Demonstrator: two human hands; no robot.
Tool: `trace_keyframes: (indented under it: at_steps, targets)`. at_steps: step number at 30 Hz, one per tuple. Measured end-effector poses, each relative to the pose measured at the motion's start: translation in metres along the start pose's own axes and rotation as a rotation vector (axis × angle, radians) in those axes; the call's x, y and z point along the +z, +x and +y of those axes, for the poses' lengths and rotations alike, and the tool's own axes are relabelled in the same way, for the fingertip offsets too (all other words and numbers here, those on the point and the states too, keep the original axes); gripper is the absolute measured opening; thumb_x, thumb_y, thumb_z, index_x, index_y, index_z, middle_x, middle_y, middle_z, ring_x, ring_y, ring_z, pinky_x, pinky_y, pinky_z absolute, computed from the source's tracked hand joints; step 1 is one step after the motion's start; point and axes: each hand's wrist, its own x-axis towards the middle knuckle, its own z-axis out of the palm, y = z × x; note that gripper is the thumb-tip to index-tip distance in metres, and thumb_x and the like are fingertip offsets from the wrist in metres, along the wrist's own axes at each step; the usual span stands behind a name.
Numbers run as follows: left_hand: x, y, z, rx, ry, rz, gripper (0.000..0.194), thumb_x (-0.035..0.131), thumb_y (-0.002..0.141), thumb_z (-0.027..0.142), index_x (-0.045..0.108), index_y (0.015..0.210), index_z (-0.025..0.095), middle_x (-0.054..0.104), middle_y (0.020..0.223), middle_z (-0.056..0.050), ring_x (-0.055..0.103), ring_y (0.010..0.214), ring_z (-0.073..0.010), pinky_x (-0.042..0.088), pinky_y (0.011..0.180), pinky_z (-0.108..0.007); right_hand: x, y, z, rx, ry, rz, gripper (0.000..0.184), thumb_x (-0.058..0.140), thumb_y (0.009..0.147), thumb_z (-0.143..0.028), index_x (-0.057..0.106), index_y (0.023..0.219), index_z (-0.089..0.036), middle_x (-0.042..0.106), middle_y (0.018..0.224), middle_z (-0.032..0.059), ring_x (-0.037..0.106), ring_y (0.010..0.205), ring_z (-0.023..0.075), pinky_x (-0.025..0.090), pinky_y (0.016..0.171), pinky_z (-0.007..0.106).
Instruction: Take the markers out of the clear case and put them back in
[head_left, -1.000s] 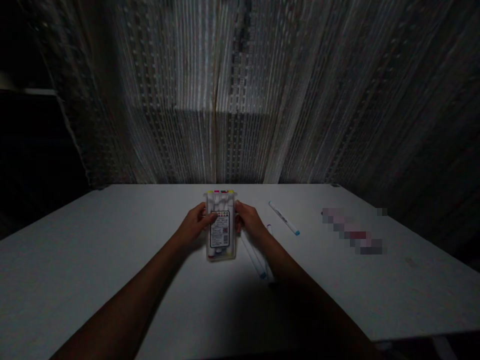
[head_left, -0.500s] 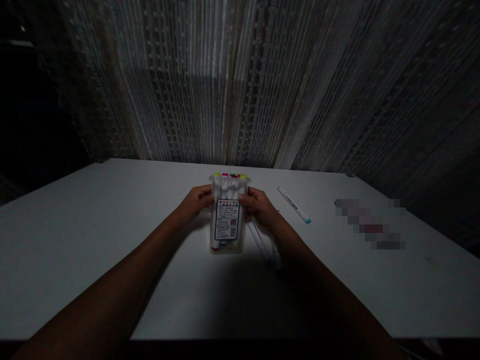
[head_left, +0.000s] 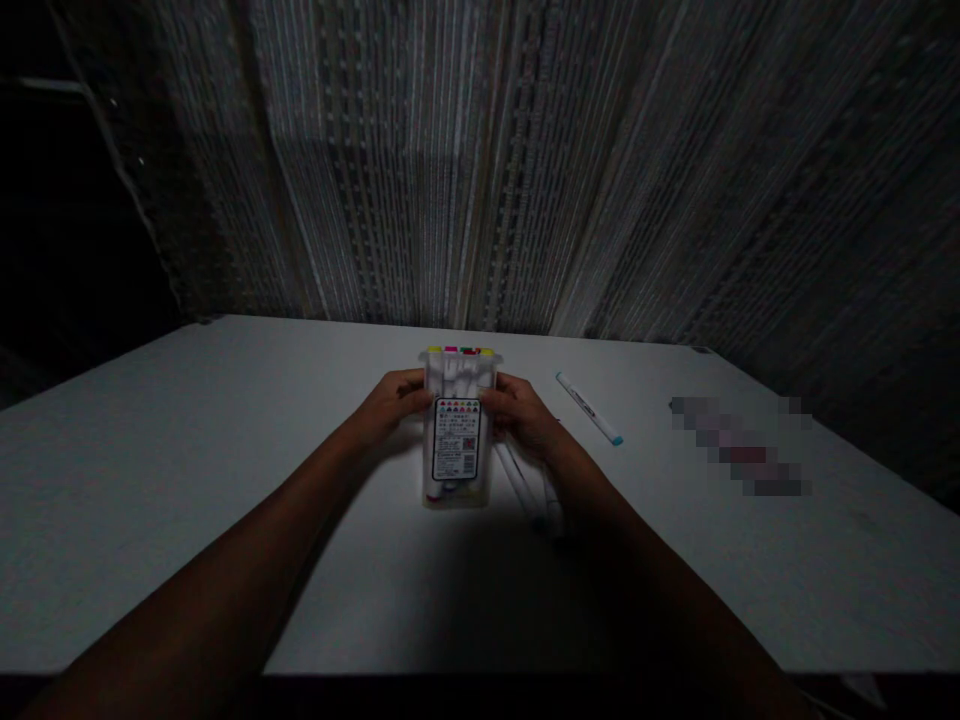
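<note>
A clear plastic marker case (head_left: pixel 457 430) with a printed label stands on the white table (head_left: pixel 187 470), holding several white markers with coloured caps at the top. My left hand (head_left: pixel 394 402) grips its left side, fingers curled round the edge. My right hand (head_left: pixel 519 415) grips its right side the same way. Two loose white markers (head_left: pixel 529 490) lie on the table just under my right wrist.
A single white marker with a blue tip (head_left: pixel 589 408) lies to the right of the case. A blurred patch (head_left: pixel 742 445) sits further right. A striped curtain (head_left: pixel 480 160) hangs behind the table's far edge. The room is dim.
Between one second ago and now the view tilted, so the case and hands sit higher in the picture. Over the last half second the hands and case have barely moved.
</note>
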Motion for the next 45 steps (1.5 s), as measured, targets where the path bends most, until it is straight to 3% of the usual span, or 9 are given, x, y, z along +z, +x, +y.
trace_keyframes:
  at_steps: [19, 25, 34, 45]
  targets:
    - [0.004, -0.001, 0.008, -0.023, -0.025, -0.021, 0.045, 0.067, 0.059, 0.051, 0.069, 0.086, 0.014, 0.066, 0.078, -0.007, 0.06, 0.074, -0.0204, 0.046, 0.072, -0.032, -0.001, -0.001, 0.0, -0.004, -0.014, -0.027, 0.043, 0.07, 0.061, -0.045, 0.056, 0.086, -0.014, 0.053, 0.062, -0.0032, 0.038, 0.042, 0.0038, 0.025, 0.036, 0.016]
    - [0.001, 0.0, 0.004, 0.038, -0.046, -0.063, 0.039, 0.066, 0.065, 0.045, 0.069, 0.089, 0.014, 0.066, 0.08, -0.006, 0.06, 0.071, -0.0173, 0.046, 0.074, -0.03, -0.001, -0.001, 0.0, 0.006, -0.018, -0.016, 0.043, 0.071, 0.059, -0.045, 0.056, 0.085, -0.015, 0.053, 0.061, -0.0035, 0.038, 0.042, 0.004, 0.025, 0.035, 0.016]
    - [-0.002, 0.001, -0.003, 0.004, -0.011, -0.038, 0.043, 0.066, 0.064, 0.044, 0.068, 0.091, 0.011, 0.067, 0.083, -0.008, 0.06, 0.076, -0.0202, 0.046, 0.076, -0.033, -0.001, 0.0, 0.0, 0.004, -0.029, -0.009, 0.043, 0.071, 0.059, -0.046, 0.056, 0.085, -0.015, 0.053, 0.061, -0.0042, 0.038, 0.042, 0.0036, 0.026, 0.036, 0.016]
    - [0.002, -0.001, 0.006, 0.02, -0.04, -0.048, 0.045, 0.066, 0.062, 0.048, 0.069, 0.087, 0.011, 0.066, 0.076, -0.006, 0.06, 0.07, -0.0186, 0.046, 0.068, -0.029, -0.001, 0.0, 0.001, -0.001, -0.029, -0.019, 0.043, 0.07, 0.059, -0.047, 0.055, 0.084, -0.015, 0.053, 0.061, -0.0042, 0.038, 0.04, 0.0036, 0.025, 0.035, 0.016]
